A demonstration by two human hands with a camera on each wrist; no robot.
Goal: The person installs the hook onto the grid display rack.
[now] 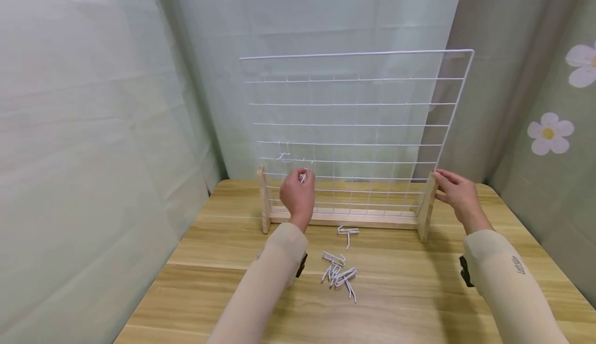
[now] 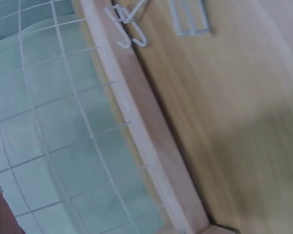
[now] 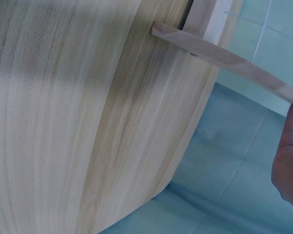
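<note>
A white wire grid panel point(image 1: 356, 125) stands upright in a wooden base point(image 1: 363, 221) on the table. My left hand point(image 1: 298, 193) pinches a white wire hook point(image 1: 303, 177) against the lower left part of the grid; the fingers cover most of that hook. Just above it, another white hook point(image 1: 283, 155) hangs on the grid. At the far right, my right hand point(image 1: 458, 196) grips the top of the base's wooden side post point(image 1: 426, 207) between thumb and fingers. In the right wrist view, this hand point(image 3: 289, 156) shows at the post's end.
On the wooden table point(image 1: 396, 292), a single loose wire hook point(image 1: 348, 232) lies before the base. Nearer to me is a small tangled pile of hooks point(image 1: 339, 271). Pale curtains point(image 1: 116, 126) surround the table at the left, back and right.
</note>
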